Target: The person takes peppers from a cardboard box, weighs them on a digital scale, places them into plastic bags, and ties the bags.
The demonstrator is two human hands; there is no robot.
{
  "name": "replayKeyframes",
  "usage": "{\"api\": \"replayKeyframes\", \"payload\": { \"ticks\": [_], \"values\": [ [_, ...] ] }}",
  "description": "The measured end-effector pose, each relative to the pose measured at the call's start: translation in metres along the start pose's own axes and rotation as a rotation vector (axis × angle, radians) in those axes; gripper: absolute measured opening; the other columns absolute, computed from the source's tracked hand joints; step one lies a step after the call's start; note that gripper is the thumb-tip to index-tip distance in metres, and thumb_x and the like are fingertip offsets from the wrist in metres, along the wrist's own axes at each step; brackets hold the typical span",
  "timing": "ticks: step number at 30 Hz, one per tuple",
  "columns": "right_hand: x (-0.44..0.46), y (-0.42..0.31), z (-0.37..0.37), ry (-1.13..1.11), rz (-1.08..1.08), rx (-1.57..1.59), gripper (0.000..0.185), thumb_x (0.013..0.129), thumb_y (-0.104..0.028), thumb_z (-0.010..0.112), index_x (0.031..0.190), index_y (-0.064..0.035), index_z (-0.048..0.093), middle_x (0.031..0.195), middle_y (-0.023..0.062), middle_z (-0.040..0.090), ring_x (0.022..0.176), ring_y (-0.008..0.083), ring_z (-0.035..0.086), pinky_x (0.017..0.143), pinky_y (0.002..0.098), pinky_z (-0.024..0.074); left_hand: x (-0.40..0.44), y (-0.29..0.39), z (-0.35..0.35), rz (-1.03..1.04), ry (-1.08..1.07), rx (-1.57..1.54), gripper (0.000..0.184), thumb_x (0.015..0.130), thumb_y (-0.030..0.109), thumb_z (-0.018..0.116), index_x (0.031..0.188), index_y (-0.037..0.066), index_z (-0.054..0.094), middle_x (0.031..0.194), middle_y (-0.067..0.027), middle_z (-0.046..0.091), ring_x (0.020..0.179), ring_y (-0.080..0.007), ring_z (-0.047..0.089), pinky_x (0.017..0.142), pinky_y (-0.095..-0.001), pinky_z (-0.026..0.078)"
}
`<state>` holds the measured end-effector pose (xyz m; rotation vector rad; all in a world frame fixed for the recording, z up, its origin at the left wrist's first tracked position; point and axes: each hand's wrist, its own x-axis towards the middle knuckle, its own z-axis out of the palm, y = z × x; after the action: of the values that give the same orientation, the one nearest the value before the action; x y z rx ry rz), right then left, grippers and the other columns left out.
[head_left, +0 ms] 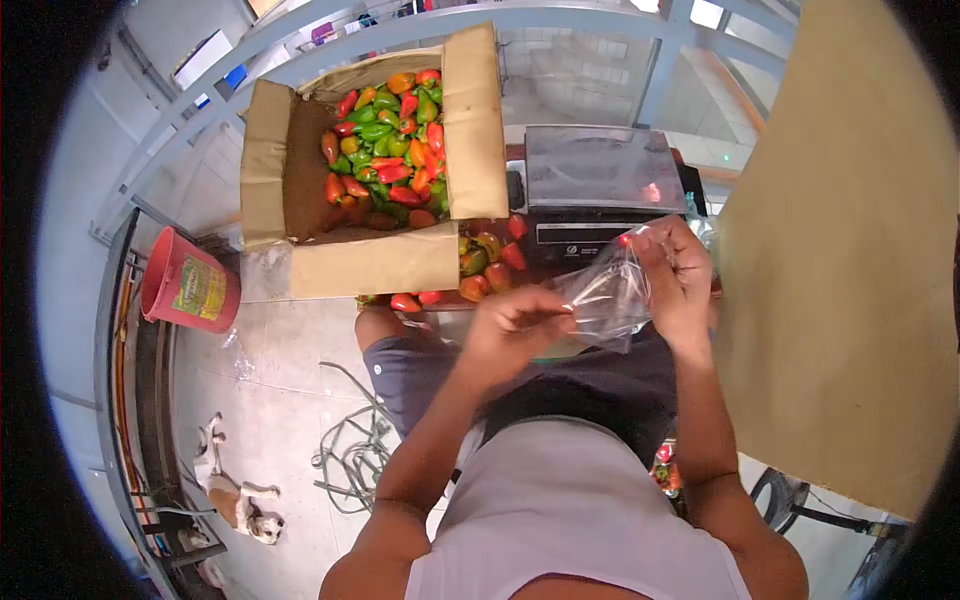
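A clear plastic bag (612,300) is stretched between my two hands above my lap. My left hand (515,325) pinches its left edge. My right hand (677,275) grips the other side near the top, where a small red spot shows by the fingertips. Just beyond the bag stands a scale (600,170) with a flat metal plate and a dark front panel. To its left, an open cardboard box (475,130) holds many red, green and orange peppers (385,145). More peppers (485,265) lie beside the box, near my left hand.
A red bucket (190,280) stands on the floor at the left. Below it lies a brown and white dog (240,500), with tangled green strapping (355,450) nearby. A large cardboard sheet (840,260) rises at the right. Metal railings (400,38) cross behind the box.
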<state>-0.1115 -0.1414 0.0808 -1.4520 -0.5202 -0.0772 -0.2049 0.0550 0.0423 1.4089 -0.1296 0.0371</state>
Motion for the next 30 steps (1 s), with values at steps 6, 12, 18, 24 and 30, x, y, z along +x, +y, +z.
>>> {"api": "replayKeyframes", "payload": {
  "ticks": [6,12,18,24,30],
  "values": [
    [0.003,-0.037,0.016,-0.231,-0.096,-0.239,0.005,0.094,-0.003,0.062,0.095,0.0018,0.062,0.080,0.0041,0.065,0.074,0.0051,0.058,0.064,0.0230,0.0479,0.001,0.044,0.000,0.107,0.052,0.393,0.034,0.085,-0.003,0.071,0.118,0.000,0.064,0.105,-0.0071,0.069,0.097,-0.0120,0.064,0.086,-0.0278,0.051],
    [0.010,-0.037,-0.004,-0.353,-0.060,-0.423,0.008,0.091,-0.005,0.066,0.092,0.0024,0.062,0.076,0.0063,0.062,0.067,0.0078,0.055,0.061,0.0248,0.0447,0.005,0.030,-0.002,0.041,-0.124,0.198,0.011,0.089,0.001,0.069,0.099,0.000,0.073,0.080,-0.0033,0.071,0.072,-0.0067,0.061,0.062,-0.0224,0.047],
    [0.014,-0.034,-0.013,-0.411,-0.052,-0.374,0.008,0.090,-0.003,0.067,0.093,0.0032,0.063,0.080,0.0058,0.063,0.070,0.0090,0.057,0.063,0.0246,0.0451,0.005,0.031,0.001,-0.008,-0.147,0.309,0.004,0.090,0.001,0.069,0.091,-0.001,0.071,0.076,-0.0028,0.069,0.065,-0.0063,0.059,0.057,-0.0230,0.045],
    [0.012,-0.034,-0.014,-0.440,-0.036,-0.383,0.007,0.091,-0.001,0.066,0.094,0.0041,0.062,0.084,0.0068,0.063,0.074,0.0084,0.059,0.065,0.0246,0.0470,-0.001,0.028,0.007,0.020,-0.080,0.427,0.011,0.091,0.007,0.070,0.084,0.000,0.067,0.072,-0.0005,0.064,0.064,-0.0060,0.056,0.058,-0.0229,0.044],
    [0.010,-0.035,-0.013,-0.448,-0.052,-0.376,0.008,0.091,-0.002,0.067,0.094,0.0034,0.062,0.079,0.0053,0.062,0.071,0.0066,0.056,0.060,0.0241,0.0442,-0.003,0.025,0.003,-0.066,-0.091,0.239,0.014,0.092,0.008,0.069,0.082,0.000,0.067,0.070,0.0003,0.062,0.063,-0.0057,0.055,0.057,-0.0232,0.044]
  ]
}}
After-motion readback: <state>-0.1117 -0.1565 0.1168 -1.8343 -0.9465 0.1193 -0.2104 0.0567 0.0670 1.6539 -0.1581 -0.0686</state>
